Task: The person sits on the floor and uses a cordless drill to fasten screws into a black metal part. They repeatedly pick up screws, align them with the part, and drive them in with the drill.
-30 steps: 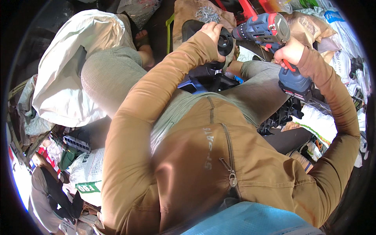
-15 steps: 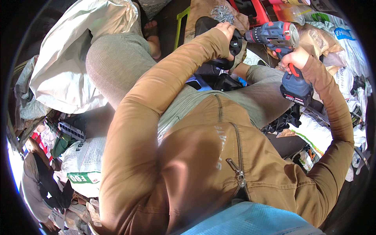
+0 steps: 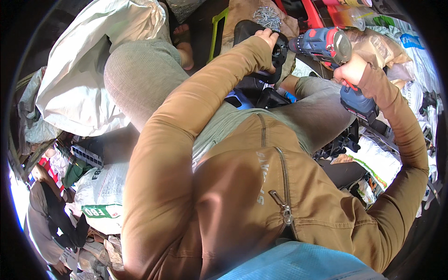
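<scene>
A black plastic part (image 3: 244, 31) with round holes in its end rests between my legs. My left hand (image 3: 267, 41) is closed round its upper side, the thumb lower down near the holed end. In my right hand (image 3: 352, 71) is a blue-grey and red cordless drill (image 3: 322, 45), gripped by its handle. The drill lies roughly level and points left, with its chuck (image 3: 296, 44) right up at the holed end. Whether a bit or screw is touching the part is too small to tell. A heap of silver screws (image 3: 267, 18) lies just beyond my left hand.
Brown paper or cloth (image 3: 237, 14) lies under the screws. Red plastic legs (image 3: 313, 15) stand beyond the drill. A large white sack (image 3: 84, 70) fills the left side. More black parts (image 3: 271, 98) lie between my legs, and a person's sleeve (image 3: 42, 228) shows lower left.
The drill has shifted slightly left and its body has turned, its battery end swinging a little right. My left hand still grips the black part, which has barely moved.
</scene>
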The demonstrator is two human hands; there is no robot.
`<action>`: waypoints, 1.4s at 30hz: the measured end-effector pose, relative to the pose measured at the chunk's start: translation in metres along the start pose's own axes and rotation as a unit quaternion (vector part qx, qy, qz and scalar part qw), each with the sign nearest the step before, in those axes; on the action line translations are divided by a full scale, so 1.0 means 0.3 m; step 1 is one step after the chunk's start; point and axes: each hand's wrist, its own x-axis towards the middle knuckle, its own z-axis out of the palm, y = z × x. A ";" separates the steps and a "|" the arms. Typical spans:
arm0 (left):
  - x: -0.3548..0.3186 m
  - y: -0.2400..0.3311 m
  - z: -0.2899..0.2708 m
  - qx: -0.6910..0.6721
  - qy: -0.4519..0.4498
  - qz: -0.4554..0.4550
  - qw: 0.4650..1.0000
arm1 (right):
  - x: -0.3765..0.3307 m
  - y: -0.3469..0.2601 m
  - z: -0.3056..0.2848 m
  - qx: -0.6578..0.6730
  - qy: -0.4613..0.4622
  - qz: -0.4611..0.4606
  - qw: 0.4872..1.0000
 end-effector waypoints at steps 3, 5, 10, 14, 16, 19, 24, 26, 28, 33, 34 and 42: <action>-0.012 0.002 0.014 -0.003 0.013 0.003 1.000 | -0.003 -0.013 0.002 -0.025 -0.016 -0.021 0.999; -0.022 -0.012 0.029 -0.026 0.031 0.015 0.999 | 0.001 -0.008 0.005 -0.014 -0.012 -0.033 0.999; -0.033 -0.040 0.077 -0.046 0.101 0.058 0.992 | 0.008 0.016 0.010 -0.033 -0.010 -0.019 0.999; -0.052 -0.029 0.109 -0.060 0.153 0.055 0.985 | 0.000 0.020 0.014 -0.033 0.003 -0.014 0.999; -0.049 -0.030 0.109 -0.064 0.158 0.054 0.984 | 0.000 0.017 0.014 -0.030 -0.002 -0.019 0.999; -0.040 -0.048 0.099 -0.057 0.147 0.074 0.985 | -0.002 0.015 0.013 -0.032 -0.018 -0.017 0.999; -0.024 -0.079 0.082 -0.043 0.126 0.109 0.985 | -0.011 0.013 0.014 -0.043 -0.014 -0.009 0.999; -0.026 -0.079 0.081 -0.048 0.128 0.115 0.984 | -0.014 0.008 0.018 -0.043 -0.004 -0.014 0.999; -0.028 -0.077 0.081 -0.052 0.132 0.117 0.983 | -0.017 0.001 0.017 -0.042 0.000 -0.019 0.999; -0.030 -0.068 0.088 -0.066 0.142 0.108 0.982 | -0.017 -0.012 -0.007 -0.062 -0.028 -0.023 0.997; -0.030 -0.068 0.089 -0.066 0.139 0.104 0.983 | -0.011 -0.014 -0.012 -0.069 -0.035 -0.018 0.997; -0.027 -0.067 0.085 -0.085 0.140 0.104 0.981 | 0.042 0.019 -0.038 -0.129 -0.068 -0.077 0.986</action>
